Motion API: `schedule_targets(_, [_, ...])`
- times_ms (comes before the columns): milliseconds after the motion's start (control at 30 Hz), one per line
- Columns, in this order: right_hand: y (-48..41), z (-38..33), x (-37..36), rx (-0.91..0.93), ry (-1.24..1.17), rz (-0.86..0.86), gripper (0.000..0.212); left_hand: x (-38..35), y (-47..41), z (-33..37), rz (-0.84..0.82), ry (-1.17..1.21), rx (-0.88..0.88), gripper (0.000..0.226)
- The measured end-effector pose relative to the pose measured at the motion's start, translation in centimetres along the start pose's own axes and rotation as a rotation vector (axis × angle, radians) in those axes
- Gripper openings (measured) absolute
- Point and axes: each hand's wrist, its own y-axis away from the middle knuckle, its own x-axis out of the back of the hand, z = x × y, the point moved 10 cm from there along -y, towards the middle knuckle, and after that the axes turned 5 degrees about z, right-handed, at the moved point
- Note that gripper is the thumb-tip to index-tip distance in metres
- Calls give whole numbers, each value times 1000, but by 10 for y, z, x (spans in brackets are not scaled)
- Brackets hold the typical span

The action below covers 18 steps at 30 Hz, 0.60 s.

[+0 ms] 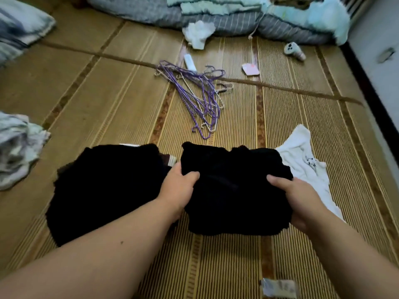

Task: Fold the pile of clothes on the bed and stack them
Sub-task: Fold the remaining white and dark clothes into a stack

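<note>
A folded black garment [233, 190] is held between both hands just above the woven bed mat [108, 104]. My left hand [178, 186] grips its left edge, thumb on top. Its right edge is gripped by my right hand [302, 199]. To the left lies a dark pile of black clothes [103, 190], touching the mat. A white garment [306, 165] lies spread on the mat to the right, partly hidden behind the black one and my right hand.
Several purple and white wire hangers [198, 93] lie in a heap ahead. A crumpled light cloth heap [17, 147] sits at the left edge. Rolled bedding [216, 16], a white cloth [198, 33], a remote [190, 62], and a phone [294, 50] lie farther back. The bed's dark edge [367, 87] runs along the right.
</note>
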Motion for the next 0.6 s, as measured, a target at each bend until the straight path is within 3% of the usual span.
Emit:
schedule_targets(167, [43, -40, -108, -34, -55, -114, 30, 110, 5, 73, 173, -91, -126, 8])
schedule_targets(367, [83, -36, -253, -148, -68, -308, 26, 258, 5, 102, 361, -226, -151, 7])
schedule_targets(467, [83, -4, -296, -275, -68, -381, 28, 302, -9, 85, 349, -259, -110, 8])
schedule_targets(600, [53, 44, -301, -352, 9, -345, 30, 308, -32, 41, 269, -261, -16, 25])
